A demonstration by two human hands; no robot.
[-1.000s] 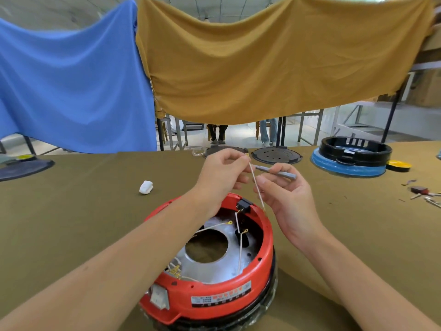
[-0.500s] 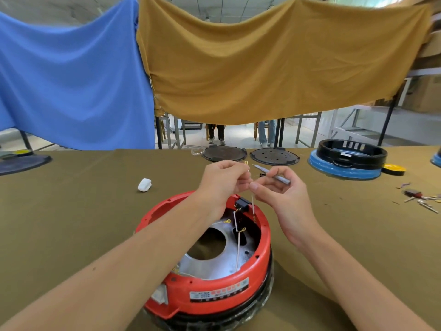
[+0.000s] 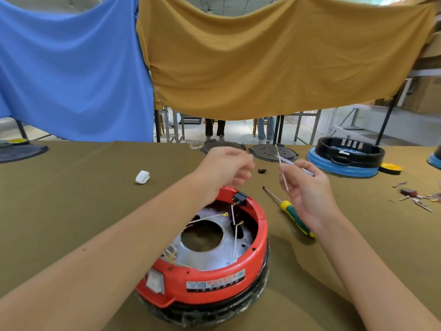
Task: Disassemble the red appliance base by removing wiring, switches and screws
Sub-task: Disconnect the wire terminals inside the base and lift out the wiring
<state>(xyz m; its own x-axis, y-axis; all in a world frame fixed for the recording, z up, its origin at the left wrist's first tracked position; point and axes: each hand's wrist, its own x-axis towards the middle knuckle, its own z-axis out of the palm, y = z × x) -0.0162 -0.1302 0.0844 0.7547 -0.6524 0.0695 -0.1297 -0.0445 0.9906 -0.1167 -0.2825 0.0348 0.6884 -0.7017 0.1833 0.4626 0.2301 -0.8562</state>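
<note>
Closest to you on the table (image 3: 71, 211), the red appliance base (image 3: 210, 273) sits open side up, so its remaining wires (image 3: 235, 237) and the black switch (image 3: 239, 199) on the far rim stay reachable. Beside it to the right lies a screwdriver (image 3: 294, 217), likely parked for the screws. Above the base, your right hand (image 3: 307, 197) pinches a thin freed wire (image 3: 282, 172) together with a grey pen-like tool (image 3: 296, 167). Your left hand (image 3: 226, 170) is blurred, fingers curled; whether it grips anything I cannot tell. Beyond, a small black part (image 3: 262, 171) lies apart.
</note>
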